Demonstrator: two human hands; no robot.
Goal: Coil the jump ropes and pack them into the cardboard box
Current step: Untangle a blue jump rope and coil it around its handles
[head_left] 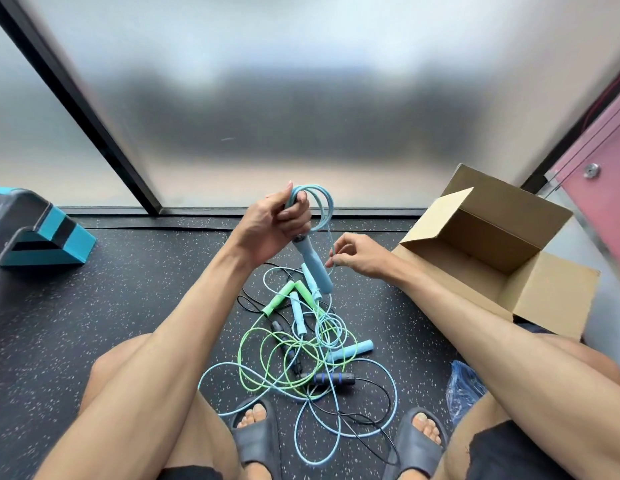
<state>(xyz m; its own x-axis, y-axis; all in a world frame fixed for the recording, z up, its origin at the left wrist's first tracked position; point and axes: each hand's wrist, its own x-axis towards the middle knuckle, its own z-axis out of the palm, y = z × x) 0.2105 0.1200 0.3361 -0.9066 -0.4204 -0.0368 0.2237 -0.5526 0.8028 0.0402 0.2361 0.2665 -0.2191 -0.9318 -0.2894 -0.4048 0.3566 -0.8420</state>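
The light blue jump rope (313,263) is held up in front of the person, a few loops of its cord standing above the left hand (275,225), which is clamped round the top of the handle and the gathered loops together. The right hand (357,254) pinches the loose run of the same cord between thumb and fingertips, just beside the handle. From there the cord drops into the pile of ropes (301,351) on the floor (146,289) between the feet, where blue, green and black cords cross over one another. That crossing is the main risk: drawing in more cord for the next loop is likely to drag the green rope (284,296) and the black rope (333,378) up with it, or pull a crossing tight into a knot. The cord looks thin and springy, so if the left grip eases while taking a new loop, the finished loops may slip off and spring open. The cardboard box (436,220) stands open well to the right with nothing visible inside, and an untied coil dropped there could uncoil or catch on the raised flap
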